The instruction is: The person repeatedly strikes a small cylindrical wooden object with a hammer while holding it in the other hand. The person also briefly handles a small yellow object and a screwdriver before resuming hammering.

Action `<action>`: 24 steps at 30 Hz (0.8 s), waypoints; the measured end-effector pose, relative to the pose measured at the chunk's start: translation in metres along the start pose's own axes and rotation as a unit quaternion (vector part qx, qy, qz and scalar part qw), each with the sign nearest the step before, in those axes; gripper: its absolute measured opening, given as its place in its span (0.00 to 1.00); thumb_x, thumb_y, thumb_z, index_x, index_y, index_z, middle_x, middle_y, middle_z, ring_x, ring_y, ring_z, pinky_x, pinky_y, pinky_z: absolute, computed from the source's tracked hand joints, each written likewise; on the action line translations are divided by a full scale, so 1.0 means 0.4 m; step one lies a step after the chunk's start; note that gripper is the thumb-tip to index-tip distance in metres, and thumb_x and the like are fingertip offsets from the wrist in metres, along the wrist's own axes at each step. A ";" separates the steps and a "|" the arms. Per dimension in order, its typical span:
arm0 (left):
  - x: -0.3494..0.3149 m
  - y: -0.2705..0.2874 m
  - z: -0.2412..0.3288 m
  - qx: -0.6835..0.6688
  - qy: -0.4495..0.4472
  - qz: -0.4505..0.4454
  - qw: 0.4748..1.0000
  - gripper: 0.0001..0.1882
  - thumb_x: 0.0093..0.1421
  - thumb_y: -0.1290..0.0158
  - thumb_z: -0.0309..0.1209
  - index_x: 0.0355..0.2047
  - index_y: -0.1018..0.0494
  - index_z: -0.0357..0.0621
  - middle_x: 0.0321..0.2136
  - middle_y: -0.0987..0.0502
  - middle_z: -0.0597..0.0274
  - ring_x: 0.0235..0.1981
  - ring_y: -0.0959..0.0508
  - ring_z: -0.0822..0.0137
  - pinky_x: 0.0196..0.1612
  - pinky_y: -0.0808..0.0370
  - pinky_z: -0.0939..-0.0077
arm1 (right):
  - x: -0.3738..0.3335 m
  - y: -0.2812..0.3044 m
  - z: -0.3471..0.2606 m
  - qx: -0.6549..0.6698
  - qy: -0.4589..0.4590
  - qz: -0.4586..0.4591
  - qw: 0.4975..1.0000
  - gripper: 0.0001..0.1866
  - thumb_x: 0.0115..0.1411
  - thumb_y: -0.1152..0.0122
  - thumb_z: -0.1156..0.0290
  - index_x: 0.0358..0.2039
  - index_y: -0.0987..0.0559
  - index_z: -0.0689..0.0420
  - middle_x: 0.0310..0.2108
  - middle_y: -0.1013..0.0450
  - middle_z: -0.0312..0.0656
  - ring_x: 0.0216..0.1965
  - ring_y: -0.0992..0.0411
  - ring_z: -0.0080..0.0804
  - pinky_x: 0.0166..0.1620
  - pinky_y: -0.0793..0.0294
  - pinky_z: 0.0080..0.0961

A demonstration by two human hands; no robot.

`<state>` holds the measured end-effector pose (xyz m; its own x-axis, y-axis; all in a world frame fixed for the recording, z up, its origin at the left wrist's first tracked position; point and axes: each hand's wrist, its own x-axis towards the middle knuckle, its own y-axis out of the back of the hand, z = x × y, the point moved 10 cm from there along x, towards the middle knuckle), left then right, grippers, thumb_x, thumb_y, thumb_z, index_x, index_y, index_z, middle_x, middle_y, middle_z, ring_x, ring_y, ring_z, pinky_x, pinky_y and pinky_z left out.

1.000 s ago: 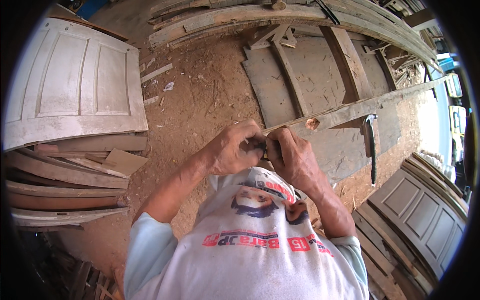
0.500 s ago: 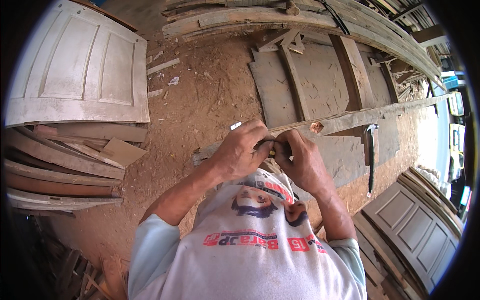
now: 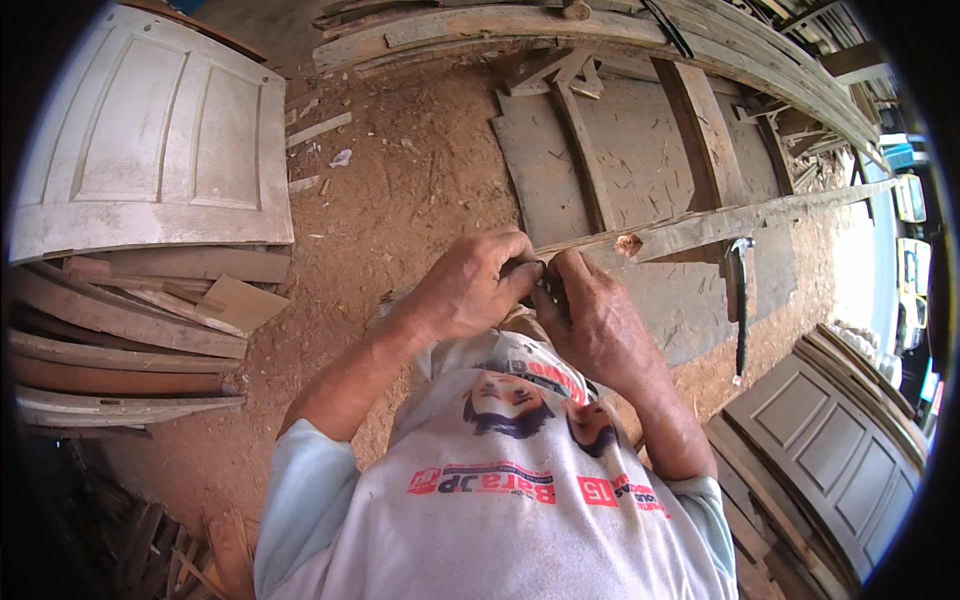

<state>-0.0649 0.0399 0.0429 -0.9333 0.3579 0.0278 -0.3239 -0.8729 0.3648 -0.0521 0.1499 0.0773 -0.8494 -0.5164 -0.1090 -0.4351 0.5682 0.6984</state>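
In front of my chest, my left hand (image 3: 472,285) and my right hand (image 3: 602,315) meet with their fingertips nearly touching. The fingers of both are curled and pinched together. Whatever lies between them is too small and too covered to name. Just beyond my hands, a long, rough wooden beam (image 3: 700,232) stretches off to the right, with a broken, reddish-brown notch on its edge. A claw hammer (image 3: 741,310) with a dark handle hangs at the beam's near side, to the right of my right hand.
At the left, a white panelled door (image 3: 150,130) lies above stacked boards (image 3: 130,340). Long timbers (image 3: 480,30) are piled along the far side. Crosspieces (image 3: 708,140) stand over a grey sheet (image 3: 640,140) on the dirt floor. Another panelled door (image 3: 815,440) rests at lower right.
My right hand has turned inward and its fingers have closed further. A white piece by my left hand and a yellowish bit between my fingers no longer show.
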 end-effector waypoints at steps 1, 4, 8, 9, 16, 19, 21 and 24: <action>0.002 0.001 0.003 0.004 -0.003 -0.005 1.000 0.08 0.61 0.42 0.26 0.33 0.26 0.31 0.30 0.23 0.44 0.32 0.20 0.46 0.37 0.25 0.56 | -0.002 -0.001 0.010 0.024 0.002 0.005 1.000 0.11 0.64 0.41 0.72 0.38 0.32 0.64 0.33 0.28 0.60 0.34 0.25 0.64 0.35 0.25 0.50; 0.008 0.004 0.014 0.024 -0.014 -0.019 0.999 0.08 0.61 0.42 0.26 0.33 0.26 0.32 0.31 0.23 0.44 0.34 0.20 0.45 0.38 0.25 0.55 | 0.001 0.006 0.007 0.046 0.020 0.011 0.999 0.10 0.65 0.41 0.72 0.38 0.32 0.64 0.32 0.28 0.59 0.35 0.25 0.63 0.36 0.26 0.50; 0.013 0.012 0.033 0.058 -0.037 -0.017 0.997 0.07 0.60 0.41 0.25 0.32 0.25 0.33 0.29 0.22 0.47 0.33 0.20 0.49 0.37 0.26 0.58 | 0.012 0.002 0.041 0.079 -0.009 -0.013 0.997 0.09 0.65 0.42 0.73 0.37 0.32 0.64 0.30 0.28 0.58 0.35 0.25 0.64 0.36 0.27 0.51; 0.013 0.014 0.037 0.063 -0.043 -0.013 0.997 0.06 0.60 0.40 0.25 0.32 0.24 0.34 0.29 0.22 0.49 0.32 0.21 0.52 0.35 0.26 0.61 | 0.011 0.004 0.043 0.075 -0.008 -0.002 0.997 0.09 0.65 0.42 0.73 0.37 0.32 0.64 0.30 0.28 0.58 0.35 0.26 0.64 0.36 0.27 0.51; 0.022 0.018 0.028 0.058 -0.042 -0.021 0.997 0.05 0.59 0.40 0.25 0.32 0.24 0.35 0.28 0.21 0.50 0.30 0.20 0.54 0.34 0.25 0.62 | 0.002 -0.010 0.099 0.130 -0.062 0.025 0.989 0.06 0.62 0.41 0.76 0.36 0.28 0.65 0.28 0.27 0.53 0.30 0.26 0.44 0.35 0.27 0.39; 0.024 0.013 -0.014 0.024 0.029 -0.045 0.998 0.05 0.61 0.41 0.26 0.31 0.23 0.35 0.27 0.20 0.54 0.28 0.21 0.63 0.33 0.25 0.67 | 0.010 -0.030 0.153 0.172 -0.086 -0.002 0.981 0.06 0.62 0.41 0.75 0.37 0.26 0.65 0.28 0.26 0.45 0.30 0.28 0.28 0.36 0.27 0.30; 0.020 -0.003 -0.051 -0.030 0.101 -0.077 0.992 0.06 0.62 0.42 0.26 0.30 0.23 0.35 0.26 0.20 0.58 0.27 0.22 0.71 0.32 0.25 0.71 | 0.011 -0.053 0.186 0.220 -0.111 -0.025 0.969 0.07 0.63 0.41 0.73 0.37 0.25 0.64 0.30 0.25 0.42 0.32 0.29 0.25 0.38 0.26 0.28; 0.014 -0.015 -0.071 -0.114 0.124 -0.074 0.983 0.07 0.64 0.42 0.28 0.31 0.23 0.35 0.27 0.20 0.65 0.27 0.24 0.78 0.32 0.25 0.76 | -0.001 -0.092 0.225 0.296 -0.154 -0.052 0.941 0.11 0.62 0.41 0.68 0.37 0.24 0.64 0.31 0.25 0.41 0.35 0.28 0.25 0.41 0.26 0.28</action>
<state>-0.0726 0.0378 0.0146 -0.8730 0.4197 -0.2485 -0.4591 -0.8791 0.1283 -0.0627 0.1868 -0.0122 -0.7991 -0.4313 -0.4187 -0.5343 0.8289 0.1657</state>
